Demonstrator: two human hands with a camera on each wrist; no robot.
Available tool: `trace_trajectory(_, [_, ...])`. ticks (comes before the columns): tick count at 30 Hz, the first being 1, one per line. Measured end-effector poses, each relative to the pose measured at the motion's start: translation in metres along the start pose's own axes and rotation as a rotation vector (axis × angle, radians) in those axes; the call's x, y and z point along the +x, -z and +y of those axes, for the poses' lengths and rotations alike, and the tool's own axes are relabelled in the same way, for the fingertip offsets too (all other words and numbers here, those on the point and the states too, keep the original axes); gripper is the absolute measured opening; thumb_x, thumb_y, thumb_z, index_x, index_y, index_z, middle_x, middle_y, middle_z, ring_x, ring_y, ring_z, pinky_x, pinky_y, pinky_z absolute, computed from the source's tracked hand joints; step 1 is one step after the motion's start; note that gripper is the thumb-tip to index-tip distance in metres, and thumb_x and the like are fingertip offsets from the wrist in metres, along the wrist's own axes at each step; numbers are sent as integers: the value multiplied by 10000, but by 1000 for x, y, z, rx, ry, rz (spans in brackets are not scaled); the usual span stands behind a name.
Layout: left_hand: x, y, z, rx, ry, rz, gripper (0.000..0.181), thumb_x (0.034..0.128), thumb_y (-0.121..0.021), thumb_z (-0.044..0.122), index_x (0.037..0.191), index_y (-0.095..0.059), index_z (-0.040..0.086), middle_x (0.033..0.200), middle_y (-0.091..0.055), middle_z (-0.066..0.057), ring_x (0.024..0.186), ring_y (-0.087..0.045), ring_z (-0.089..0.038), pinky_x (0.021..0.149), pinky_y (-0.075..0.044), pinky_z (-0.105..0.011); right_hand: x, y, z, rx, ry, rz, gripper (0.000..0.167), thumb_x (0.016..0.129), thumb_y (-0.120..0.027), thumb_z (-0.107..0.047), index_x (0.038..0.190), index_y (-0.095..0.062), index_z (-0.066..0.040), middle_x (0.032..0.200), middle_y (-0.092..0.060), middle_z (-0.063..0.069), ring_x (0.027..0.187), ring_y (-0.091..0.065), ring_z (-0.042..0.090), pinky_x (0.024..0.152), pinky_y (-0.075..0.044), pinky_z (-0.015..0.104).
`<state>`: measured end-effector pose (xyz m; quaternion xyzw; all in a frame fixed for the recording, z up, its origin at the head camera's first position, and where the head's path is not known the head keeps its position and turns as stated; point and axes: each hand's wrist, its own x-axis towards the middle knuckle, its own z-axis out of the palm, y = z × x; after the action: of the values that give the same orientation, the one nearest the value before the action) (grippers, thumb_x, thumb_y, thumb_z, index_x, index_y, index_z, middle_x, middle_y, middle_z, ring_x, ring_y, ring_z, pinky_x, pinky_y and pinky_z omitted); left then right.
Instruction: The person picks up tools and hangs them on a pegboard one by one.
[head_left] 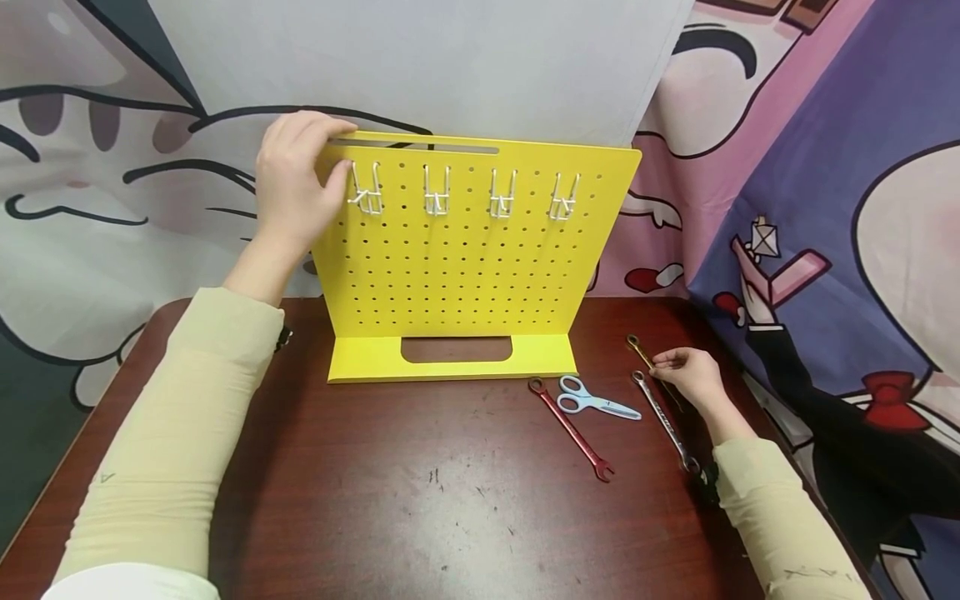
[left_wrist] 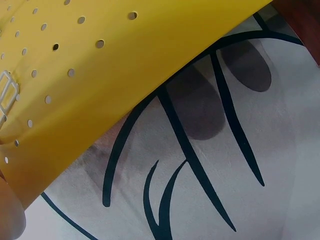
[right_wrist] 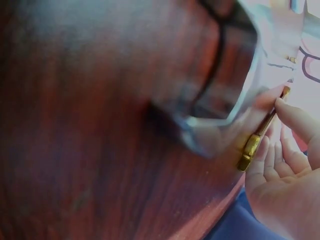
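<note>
The left hand [head_left: 296, 175] grasps the yellow pegboard [head_left: 457, 250] at its upper left corner: the fingers lie over the top edge and the thumb reaches across the front face, just beside the leftmost of four white wire hooks [head_left: 437, 202]. Its grip is spread fairly wide between thumb and fingers, with the board's edge between them. In the left wrist view only a rounded bit of the hand shows, against the board's corner.

The right hand [head_left: 692, 379] pinches a gold-coloured wrench [head_left: 642, 353] at the right side of the worktop [head_left: 375, 483]. This grip is narrow, nearly closed at the tips; the right wrist view shows the thumb on the shaft and the other fingers loosely bent beneath. One ring end points away from the person, beyond the fingertips (whether the wrench is lifted clear of the wood, I cannot tell).

Near it lies a silver wrench [head_left: 663, 419], slanting back towards the right wrist. Further left are scissors [head_left: 592, 403] with light-blue handles, blades together and pointing right, and a red wrench [head_left: 566, 422] whose ring end lies near the pegboard's foot and whose open end slants towards the person. The pegboard stands on the worktop, leaning back a little, before a cartoon-printed cloth [head_left: 75, 183]. Both arms wear pale yellow sleeves [head_left: 172, 442].
</note>
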<state>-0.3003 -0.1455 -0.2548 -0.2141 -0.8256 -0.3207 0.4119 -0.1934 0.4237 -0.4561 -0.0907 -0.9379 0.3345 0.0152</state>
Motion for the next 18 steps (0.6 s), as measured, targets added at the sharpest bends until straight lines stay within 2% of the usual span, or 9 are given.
trace_trajectory(14, [0,-2,-1,-7,-4,13,300,960,-667,-18,1241,-750,45,1258,-745,-158,1263,-622,-359,1236,-402,-384,0,2,4,16,-44,-38,321,891,-826,-121,1081,-748,125,789,-791,-29,650,-596,-80,591,-487,154])
trace_trajectory(18, [-1,-1,-1,-2,-1,6,300,963,-666,-16,1245,-748,44,1262,-744,-159,1268,-620,-358,1239,-399,-382,-1,2,4,-17,-23,-45,307,894,-822,-132,1061,-759,117,792,-792,-18,661,-584,-70,602,-473,162])
